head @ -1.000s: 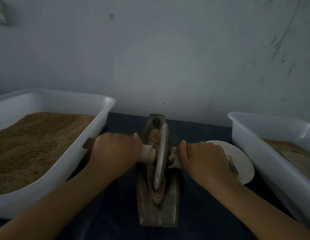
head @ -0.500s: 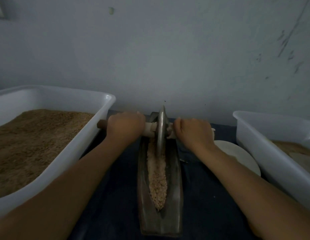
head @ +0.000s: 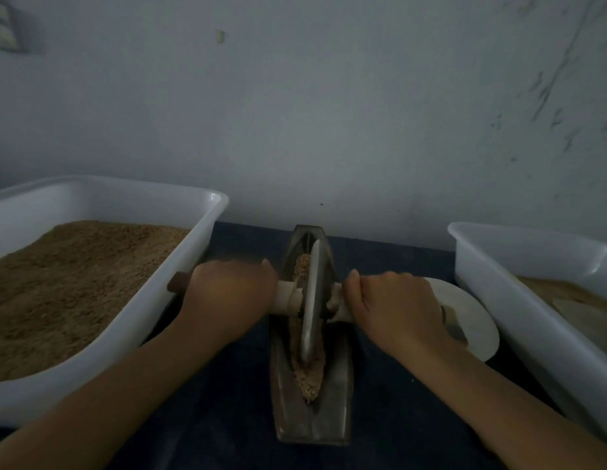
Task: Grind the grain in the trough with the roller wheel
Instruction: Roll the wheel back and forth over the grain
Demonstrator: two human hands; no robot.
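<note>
While the wheel (head: 310,301) stands upright in the trough (head: 312,418) at centre frame, the left hand (head: 229,298) and right hand (head: 395,308) each curl their fingers round the handle (head: 285,296) on either side of it. Grain (head: 308,374) lies along the trough's groove. White tubs (head: 180,276) of grain flank it left and right; a plate (head: 478,320) sits under the right wrist.
</note>
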